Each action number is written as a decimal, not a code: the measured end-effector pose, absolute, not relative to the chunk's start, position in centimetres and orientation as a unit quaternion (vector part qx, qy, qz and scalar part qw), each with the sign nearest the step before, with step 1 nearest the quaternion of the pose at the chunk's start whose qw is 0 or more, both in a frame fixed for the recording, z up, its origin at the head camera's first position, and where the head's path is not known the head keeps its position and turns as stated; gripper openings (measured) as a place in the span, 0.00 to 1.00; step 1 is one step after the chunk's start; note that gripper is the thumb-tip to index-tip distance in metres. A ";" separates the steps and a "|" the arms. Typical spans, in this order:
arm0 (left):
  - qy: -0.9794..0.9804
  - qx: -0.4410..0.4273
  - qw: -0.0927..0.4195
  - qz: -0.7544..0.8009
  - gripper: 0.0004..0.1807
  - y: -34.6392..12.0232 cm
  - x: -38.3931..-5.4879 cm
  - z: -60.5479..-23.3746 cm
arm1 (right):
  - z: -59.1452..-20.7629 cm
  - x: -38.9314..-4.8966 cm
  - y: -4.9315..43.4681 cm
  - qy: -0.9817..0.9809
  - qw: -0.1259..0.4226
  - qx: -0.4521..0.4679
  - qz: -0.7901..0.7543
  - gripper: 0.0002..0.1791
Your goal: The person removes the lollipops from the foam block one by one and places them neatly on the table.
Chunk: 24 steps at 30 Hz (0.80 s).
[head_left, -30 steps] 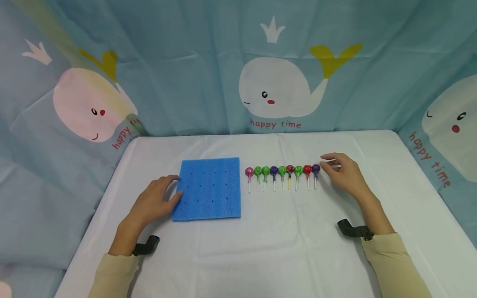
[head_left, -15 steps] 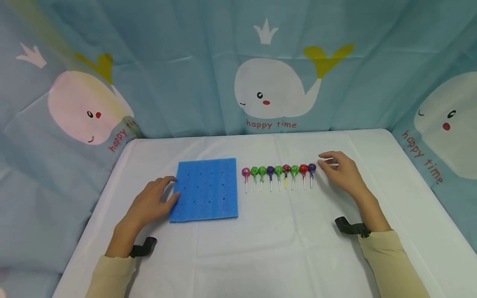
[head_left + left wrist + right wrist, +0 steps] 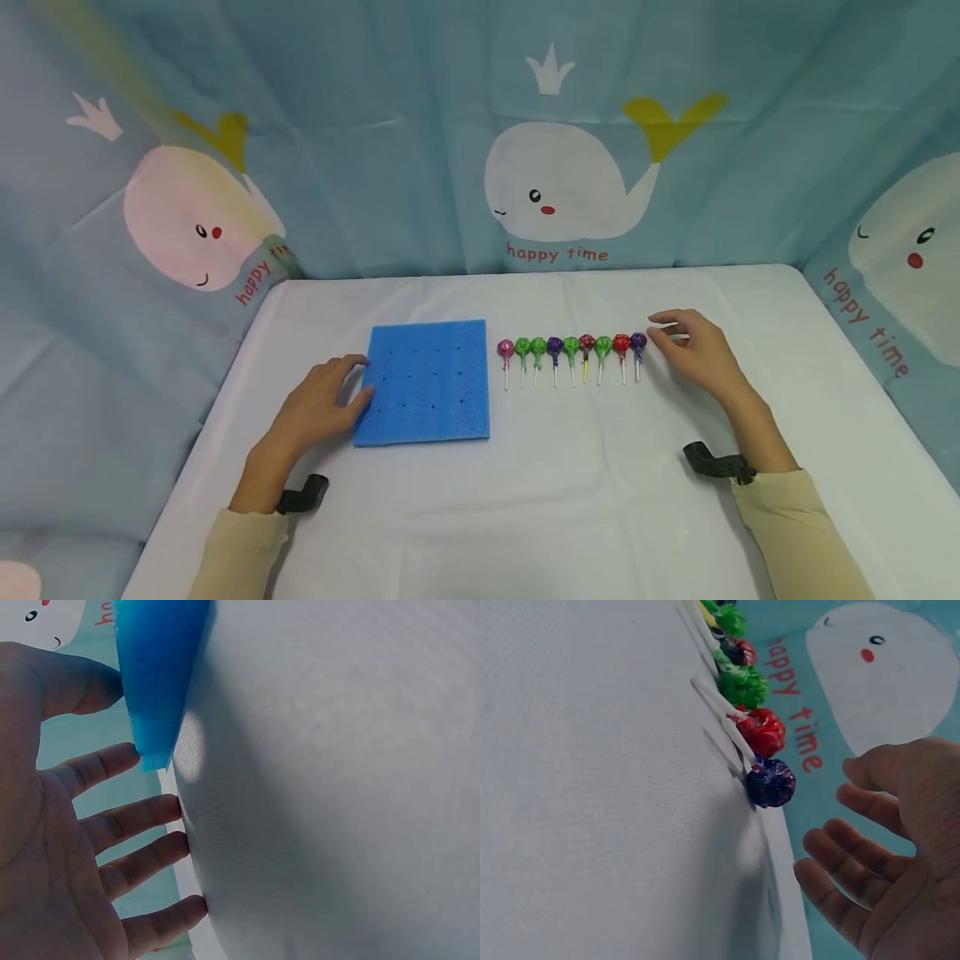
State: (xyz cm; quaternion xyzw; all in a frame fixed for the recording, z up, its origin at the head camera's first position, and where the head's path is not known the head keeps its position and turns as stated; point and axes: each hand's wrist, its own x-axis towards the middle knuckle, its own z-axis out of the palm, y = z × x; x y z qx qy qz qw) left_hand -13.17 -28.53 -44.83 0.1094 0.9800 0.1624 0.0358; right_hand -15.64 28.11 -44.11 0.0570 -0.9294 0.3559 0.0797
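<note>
A square blue foam sheet (image 3: 423, 379), dotted with rows of small holes, lies flat on the table. At its left edge is my left hand (image 3: 318, 404), thumb and index fingertip right at the foam and the other fingers spread, as the left wrist view shows. Just right of the foam, several wrapped lollipops lie in a row with sticks toward me, from a pink lollipop (image 3: 506, 349) to a purple lollipop (image 3: 638, 342). My right hand (image 3: 697, 350) hovers beside that purple lollipop, fingers loosely bent and holding nothing. In the right wrist view, a red lollipop (image 3: 762, 732) lies beyond the purple one.
A white cloth (image 3: 525, 500) covers the table. Behind and at both sides hangs a blue curtain (image 3: 390, 167) printed with whales. Each wrist wears a black camera mount, such as the left mount (image 3: 303, 494) and the right mount (image 3: 716, 463).
The head view shifts slightly left and then back. Both hands, the foam sheet and the lollipops keep their places relative to one another.
</note>
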 end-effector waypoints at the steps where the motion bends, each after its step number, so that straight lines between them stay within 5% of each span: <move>1: 0.980 0.109 0.036 0.163 0.31 -28.4 -13.2 -44.9 | -44.1 -15.6 28.3 -0.929 0.080 0.057 0.356 0.20; 24: 0.978 0.111 0.046 0.168 0.30 -28.5 -13.4 -44.6 | -44.0 -15.8 29.0 -0.926 0.086 0.054 0.363 0.20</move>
